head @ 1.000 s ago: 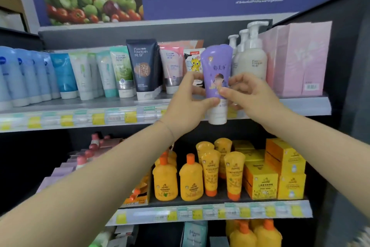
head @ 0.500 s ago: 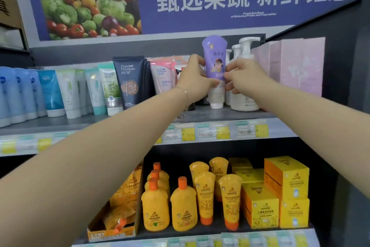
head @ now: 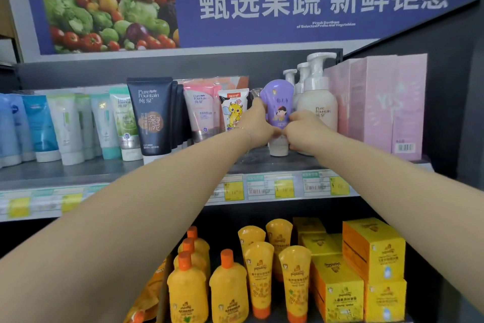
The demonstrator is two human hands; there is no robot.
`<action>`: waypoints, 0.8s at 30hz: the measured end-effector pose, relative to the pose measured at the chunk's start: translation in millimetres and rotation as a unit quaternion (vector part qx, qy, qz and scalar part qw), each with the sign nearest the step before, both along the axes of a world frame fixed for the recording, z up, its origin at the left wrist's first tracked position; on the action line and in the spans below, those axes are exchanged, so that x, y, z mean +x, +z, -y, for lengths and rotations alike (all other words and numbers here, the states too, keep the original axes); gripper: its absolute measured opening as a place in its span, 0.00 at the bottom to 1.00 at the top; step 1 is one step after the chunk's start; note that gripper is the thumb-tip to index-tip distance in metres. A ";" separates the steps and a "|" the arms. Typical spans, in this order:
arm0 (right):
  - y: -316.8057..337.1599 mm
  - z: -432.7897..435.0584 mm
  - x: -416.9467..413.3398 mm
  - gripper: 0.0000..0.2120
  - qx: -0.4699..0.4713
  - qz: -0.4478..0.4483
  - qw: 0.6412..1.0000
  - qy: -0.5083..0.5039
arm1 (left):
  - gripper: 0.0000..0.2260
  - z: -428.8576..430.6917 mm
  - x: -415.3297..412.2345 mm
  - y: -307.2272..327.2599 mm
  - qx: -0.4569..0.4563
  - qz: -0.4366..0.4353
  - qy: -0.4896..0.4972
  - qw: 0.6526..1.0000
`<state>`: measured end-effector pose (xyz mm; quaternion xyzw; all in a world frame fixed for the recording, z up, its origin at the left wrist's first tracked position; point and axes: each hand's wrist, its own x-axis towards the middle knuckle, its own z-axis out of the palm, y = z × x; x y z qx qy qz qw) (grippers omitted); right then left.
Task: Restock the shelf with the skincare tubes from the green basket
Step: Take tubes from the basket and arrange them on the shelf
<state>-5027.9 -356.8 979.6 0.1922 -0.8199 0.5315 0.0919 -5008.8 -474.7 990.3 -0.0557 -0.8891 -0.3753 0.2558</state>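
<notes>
Reaches forward and up with both bare forearms, stretched from the bottom corners of the view toward the middle. Passes above a lower level stocked with orange-capped yellow bottles, yellow tubes standing cap down, and stacked yellow boxes. Crosses over a strip of price tags along the front edge of the upper shelf.

Grips the purple tube from both sides. Wraps the left hand round the tube's left edge, fingers curled against it. Pinches low on the right edge with the right hand, fingers bunched tight, knuckles of the two hands almost meeting in front of the tube just above its white cap. Holds the tube upright, cap down on the upper shelf board, printed face toward the camera. Has it between a white tube with a yellow cartoon dragon on the left and a cream pump bottle on the right, just beside both.

Faces, further left along the same shelf, pink tubes, a dark navy tube, then pale green and blue tubes, all cap down in a row. Faces tall pink boxes at the right end. Looks up, beyond the shelf's grey back panel, at a blue banner with white characters and a picture of vegetables.
</notes>
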 end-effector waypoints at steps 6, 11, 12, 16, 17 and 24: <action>1.0 -2.8 2.1 0.10 0.038 -0.004 0.999 0.016 | 0.26 -3.7 -2.2 -0.8 0.010 0.011 0.019 1.000; 3.1 -8.7 15.4 0.04 0.071 -0.021 0.997 0.014 | 0.26 2.9 4.5 0.8 -0.004 0.056 0.033 0.998; 3.4 -10.2 18.9 0.07 0.078 -0.022 0.997 0.012 | 0.25 5.0 7.8 1.2 -0.005 0.059 0.033 0.998; 4.4 -11.1 36.8 0.08 0.118 -0.073 0.990 0.001 | 0.21 14.6 28.2 3.1 -0.060 0.050 0.055 0.995; 4.8 -10.4 41.7 0.11 0.123 -0.084 0.989 0.002 | 0.20 17.1 34.8 3.5 -0.088 0.047 0.068 0.993; -2.2 1.5 80.2 0.05 0.157 -0.191 0.969 0.032 | 0.13 32.0 89.5 3.9 -0.291 0.005 0.080 0.953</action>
